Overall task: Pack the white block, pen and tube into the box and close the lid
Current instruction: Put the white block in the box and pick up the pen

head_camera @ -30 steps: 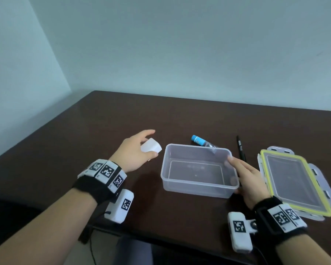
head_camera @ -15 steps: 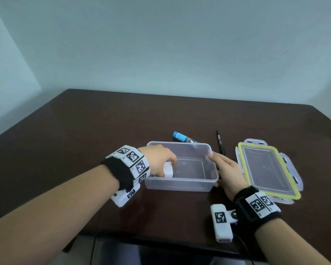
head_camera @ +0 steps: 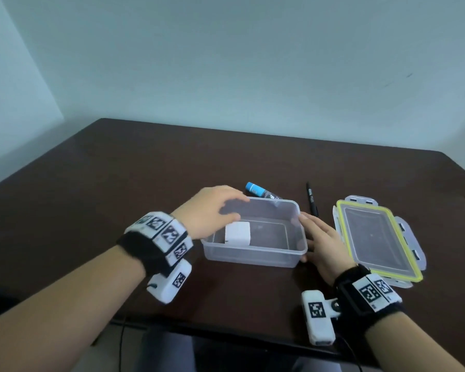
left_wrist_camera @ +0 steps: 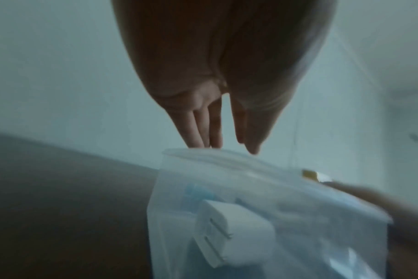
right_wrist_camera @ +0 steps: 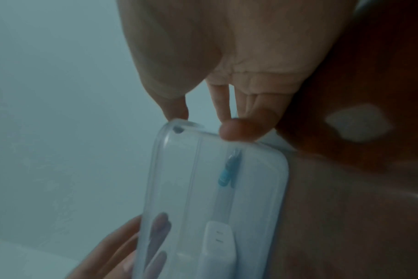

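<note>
The clear plastic box (head_camera: pixel 253 257) stands open in the middle of the dark table. The white block (head_camera: pixel 237 233) lies inside at its left end, also seen in the left wrist view (left_wrist_camera: pixel 234 232). My left hand (head_camera: pixel 215 208) hovers over that end with straight fingers (left_wrist_camera: pixel 193 132) just above the rim, holding nothing. My right hand (head_camera: pixel 314 234) rests against the box's right end wall, thumb (right_wrist_camera: pixel 177 111) at the rim corner. The blue-capped tube (head_camera: pixel 261 191) lies behind the box. To the right of the tube lies the black pen (head_camera: pixel 312 202).
The clear lid (head_camera: pixel 373 237) with a yellow seal and side clasps lies flat to the right of my right hand. The table's front edge (head_camera: pixel 226 331) runs close below both wrists. A pale wall stands behind the table.
My left hand carried the white block from left of the box into it, let go and rose above the rim. The right hand stayed at the box's right end.
</note>
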`<state>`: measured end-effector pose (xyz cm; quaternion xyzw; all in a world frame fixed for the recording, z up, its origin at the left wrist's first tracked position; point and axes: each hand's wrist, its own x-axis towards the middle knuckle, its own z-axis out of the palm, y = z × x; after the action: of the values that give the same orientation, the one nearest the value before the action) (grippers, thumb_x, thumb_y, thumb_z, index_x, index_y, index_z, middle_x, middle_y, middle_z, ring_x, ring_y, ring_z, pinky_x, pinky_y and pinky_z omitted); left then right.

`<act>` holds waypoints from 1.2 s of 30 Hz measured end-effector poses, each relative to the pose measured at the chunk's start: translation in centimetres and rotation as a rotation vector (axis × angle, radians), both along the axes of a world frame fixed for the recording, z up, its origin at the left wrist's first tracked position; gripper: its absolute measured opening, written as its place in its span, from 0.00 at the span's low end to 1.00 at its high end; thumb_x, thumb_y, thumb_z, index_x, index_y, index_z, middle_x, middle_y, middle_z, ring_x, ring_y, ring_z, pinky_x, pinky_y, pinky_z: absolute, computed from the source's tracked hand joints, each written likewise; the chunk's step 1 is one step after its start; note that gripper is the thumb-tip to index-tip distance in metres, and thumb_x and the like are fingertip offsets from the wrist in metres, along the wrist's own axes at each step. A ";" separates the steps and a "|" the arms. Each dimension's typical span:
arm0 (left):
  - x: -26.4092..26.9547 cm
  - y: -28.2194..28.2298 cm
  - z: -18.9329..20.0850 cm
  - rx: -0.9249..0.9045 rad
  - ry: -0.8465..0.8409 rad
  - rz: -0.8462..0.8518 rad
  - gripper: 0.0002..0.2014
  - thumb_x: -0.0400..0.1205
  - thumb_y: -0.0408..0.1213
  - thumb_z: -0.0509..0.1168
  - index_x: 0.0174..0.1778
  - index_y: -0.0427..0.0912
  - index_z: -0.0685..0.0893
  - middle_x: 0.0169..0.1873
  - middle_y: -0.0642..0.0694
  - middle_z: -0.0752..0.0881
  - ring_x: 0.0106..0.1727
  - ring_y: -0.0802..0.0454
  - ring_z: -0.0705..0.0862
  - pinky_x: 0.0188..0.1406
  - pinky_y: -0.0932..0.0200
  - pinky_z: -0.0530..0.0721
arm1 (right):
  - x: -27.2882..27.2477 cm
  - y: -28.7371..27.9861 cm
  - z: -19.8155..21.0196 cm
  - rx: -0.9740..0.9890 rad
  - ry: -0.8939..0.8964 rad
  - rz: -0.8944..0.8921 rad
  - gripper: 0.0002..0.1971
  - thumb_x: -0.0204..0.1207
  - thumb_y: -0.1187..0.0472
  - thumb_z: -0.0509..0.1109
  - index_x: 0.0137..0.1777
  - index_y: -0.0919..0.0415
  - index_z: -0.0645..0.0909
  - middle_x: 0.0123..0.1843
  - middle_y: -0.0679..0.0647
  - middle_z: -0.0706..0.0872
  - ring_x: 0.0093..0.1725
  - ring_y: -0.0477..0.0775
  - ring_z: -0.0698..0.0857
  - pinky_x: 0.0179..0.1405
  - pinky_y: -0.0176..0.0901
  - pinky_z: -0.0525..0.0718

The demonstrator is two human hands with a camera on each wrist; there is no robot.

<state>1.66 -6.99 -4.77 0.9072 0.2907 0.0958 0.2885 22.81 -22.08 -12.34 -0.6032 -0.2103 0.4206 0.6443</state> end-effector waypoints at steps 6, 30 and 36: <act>-3.7 0.9 -1.7 -0.549 -0.436 0.494 0.26 0.86 0.38 0.69 0.82 0.50 0.76 0.79 0.45 0.80 0.77 0.49 0.80 0.76 0.46 0.79 | 1.8 -1.0 2.0 -0.087 -0.034 -0.174 0.09 0.80 0.56 0.72 0.56 0.58 0.84 0.57 0.58 0.87 0.26 0.51 0.77 0.22 0.41 0.78; -2.3 0.9 -5.7 -0.998 -0.548 0.587 0.25 0.86 0.46 0.69 0.80 0.47 0.79 0.68 0.46 0.89 0.71 0.50 0.85 0.71 0.48 0.82 | 7.3 7.8 9.1 -0.543 -0.816 0.090 0.08 0.72 0.62 0.76 0.34 0.64 0.87 0.26 0.58 0.83 0.16 0.50 0.74 0.17 0.35 0.76; -2.1 0.6 -5.1 -0.992 -0.532 0.580 0.27 0.88 0.46 0.65 0.85 0.48 0.72 0.70 0.46 0.87 0.70 0.51 0.84 0.62 0.52 0.82 | 0.7 8.0 14.4 -0.306 -1.169 0.489 0.03 0.68 0.58 0.77 0.38 0.55 0.92 0.28 0.50 0.89 0.23 0.44 0.81 0.27 0.35 0.82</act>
<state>-0.42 -6.41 -9.92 0.4952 0.4528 0.2462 0.6994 23.56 -14.10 2.07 -0.7523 -0.5949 0.1829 0.2162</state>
